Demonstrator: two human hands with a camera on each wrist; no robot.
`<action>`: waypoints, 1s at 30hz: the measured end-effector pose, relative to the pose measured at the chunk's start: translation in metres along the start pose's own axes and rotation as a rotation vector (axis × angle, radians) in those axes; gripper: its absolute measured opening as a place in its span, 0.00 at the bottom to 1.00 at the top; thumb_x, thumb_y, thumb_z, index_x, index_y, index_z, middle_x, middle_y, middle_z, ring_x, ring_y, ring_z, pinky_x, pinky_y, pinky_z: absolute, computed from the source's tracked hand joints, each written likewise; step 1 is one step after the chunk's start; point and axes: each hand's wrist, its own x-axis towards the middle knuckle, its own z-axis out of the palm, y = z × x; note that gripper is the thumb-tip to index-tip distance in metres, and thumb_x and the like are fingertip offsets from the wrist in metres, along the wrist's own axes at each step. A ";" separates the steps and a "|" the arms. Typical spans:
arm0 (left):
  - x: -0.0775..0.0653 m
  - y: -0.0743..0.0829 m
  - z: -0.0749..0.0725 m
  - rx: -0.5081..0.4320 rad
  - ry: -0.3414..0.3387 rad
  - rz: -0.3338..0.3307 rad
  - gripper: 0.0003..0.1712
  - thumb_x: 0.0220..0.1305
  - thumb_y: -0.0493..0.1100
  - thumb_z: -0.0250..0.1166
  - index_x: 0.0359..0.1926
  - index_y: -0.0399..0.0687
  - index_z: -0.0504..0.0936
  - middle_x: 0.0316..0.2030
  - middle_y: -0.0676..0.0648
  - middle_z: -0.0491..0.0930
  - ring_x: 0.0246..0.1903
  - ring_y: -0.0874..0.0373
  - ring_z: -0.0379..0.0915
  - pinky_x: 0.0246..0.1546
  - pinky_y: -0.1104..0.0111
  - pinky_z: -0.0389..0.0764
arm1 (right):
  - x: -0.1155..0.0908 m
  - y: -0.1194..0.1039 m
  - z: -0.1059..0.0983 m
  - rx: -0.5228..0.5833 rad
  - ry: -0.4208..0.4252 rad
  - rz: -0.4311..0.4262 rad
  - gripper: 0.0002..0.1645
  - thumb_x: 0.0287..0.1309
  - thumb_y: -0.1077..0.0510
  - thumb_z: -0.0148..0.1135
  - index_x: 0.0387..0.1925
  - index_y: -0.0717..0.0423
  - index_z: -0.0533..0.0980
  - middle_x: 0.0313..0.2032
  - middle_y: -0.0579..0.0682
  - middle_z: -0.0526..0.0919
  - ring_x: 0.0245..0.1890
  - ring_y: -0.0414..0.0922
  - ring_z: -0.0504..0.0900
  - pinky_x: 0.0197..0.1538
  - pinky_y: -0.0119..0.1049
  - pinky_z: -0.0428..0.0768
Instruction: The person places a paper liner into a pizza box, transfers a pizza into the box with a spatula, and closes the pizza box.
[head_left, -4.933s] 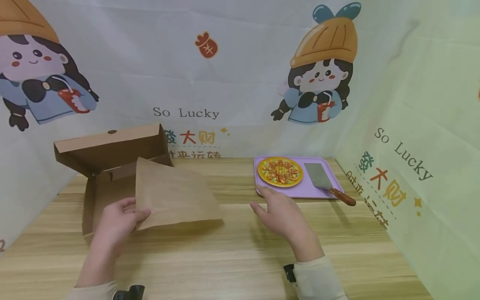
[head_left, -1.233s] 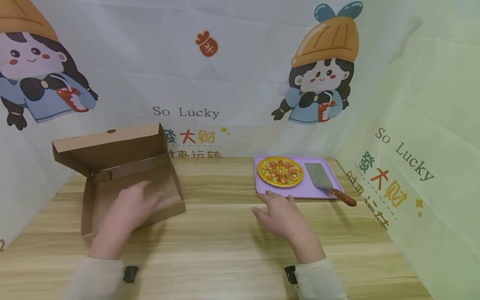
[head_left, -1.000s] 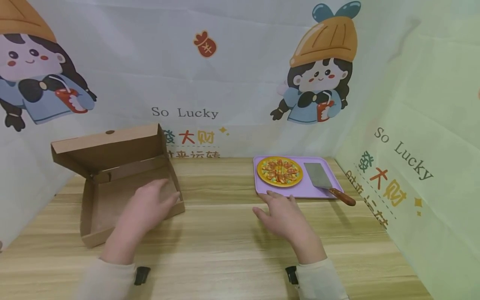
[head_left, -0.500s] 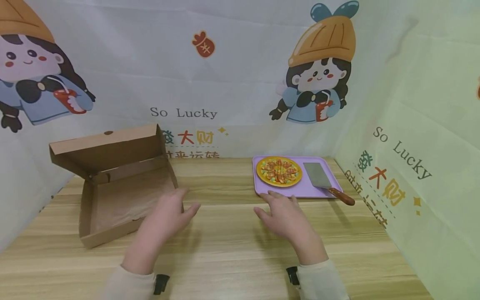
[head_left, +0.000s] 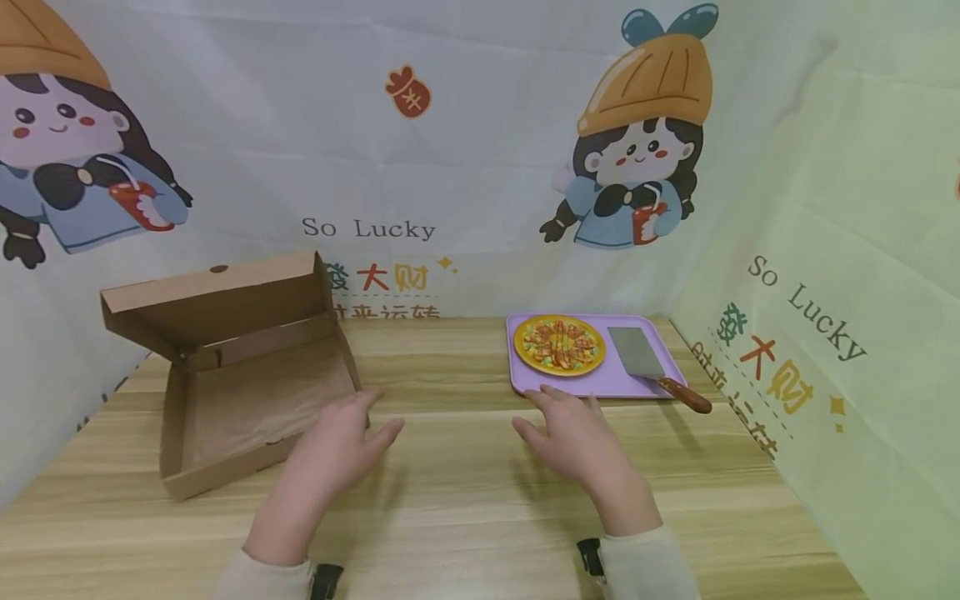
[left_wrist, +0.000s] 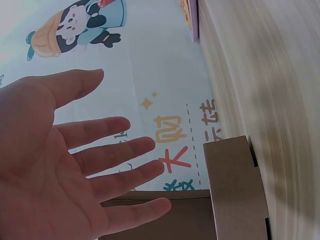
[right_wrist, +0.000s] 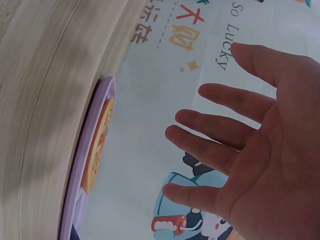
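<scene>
My left hand [head_left: 333,446] hovers by the front right corner of a brown cardboard pizza box [head_left: 225,479]. Its fingers are spread and grip nothing, as the left wrist view confirms. The box lid stands raised at the back, and a wrinkled sheet of brown paper [head_left: 255,408] lines the bottom. Opposite, my right hand [head_left: 573,437] is held with fingers extended in front of a lilac tray [head_left: 611,383], holding nothing; I cannot tell whether its fingertips touch the rim. On the tray are a toy pizza [head_left: 558,344] and a spatula [head_left: 636,352] with a wooden handle.
Both hands are above a wood-grain table [head_left: 457,500]. A printed cloth [head_left: 480,167] walls off its back and right side. The spatula's handle juts past the tray's front right corner, over the table.
Earlier, my left hand held the brown paper beside the box; now the paper lies inside. That hand has since moved right, out of the box, fingers spread. My right hand has barely shifted.
</scene>
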 end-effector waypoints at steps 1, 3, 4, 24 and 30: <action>0.000 0.000 0.000 -0.001 -0.001 -0.002 0.35 0.78 0.53 0.63 0.73 0.31 0.72 0.70 0.27 0.74 0.68 0.31 0.75 0.71 0.39 0.74 | 0.000 0.000 0.000 0.001 0.000 0.003 0.34 0.77 0.43 0.60 0.74 0.58 0.73 0.75 0.61 0.74 0.78 0.60 0.69 0.80 0.73 0.53; 0.000 -0.001 0.000 -0.001 -0.005 -0.008 0.35 0.78 0.53 0.63 0.73 0.32 0.72 0.70 0.27 0.75 0.67 0.31 0.76 0.70 0.39 0.75 | 0.000 0.000 0.000 0.002 0.000 0.006 0.34 0.77 0.43 0.60 0.74 0.58 0.73 0.75 0.61 0.74 0.78 0.60 0.69 0.81 0.73 0.53; 0.000 -0.001 0.000 -0.001 -0.007 -0.008 0.36 0.78 0.53 0.63 0.73 0.32 0.72 0.70 0.27 0.75 0.68 0.31 0.75 0.70 0.39 0.75 | -0.001 0.001 0.000 0.003 0.001 0.007 0.35 0.77 0.43 0.61 0.74 0.58 0.73 0.75 0.61 0.74 0.78 0.60 0.69 0.81 0.73 0.53; -0.002 -0.009 0.001 -0.008 -0.027 -0.019 0.37 0.78 0.54 0.62 0.73 0.29 0.71 0.68 0.25 0.76 0.68 0.29 0.74 0.70 0.37 0.74 | -0.005 0.003 -0.002 0.002 -0.003 0.000 0.35 0.77 0.42 0.60 0.74 0.59 0.73 0.75 0.60 0.74 0.78 0.61 0.70 0.81 0.73 0.52; 0.000 -0.010 -0.001 -0.013 -0.020 -0.011 0.37 0.78 0.54 0.62 0.73 0.30 0.71 0.66 0.26 0.78 0.65 0.31 0.77 0.68 0.38 0.77 | -0.005 0.005 -0.003 0.001 0.007 -0.003 0.35 0.77 0.42 0.60 0.73 0.59 0.73 0.74 0.61 0.75 0.77 0.61 0.71 0.80 0.73 0.53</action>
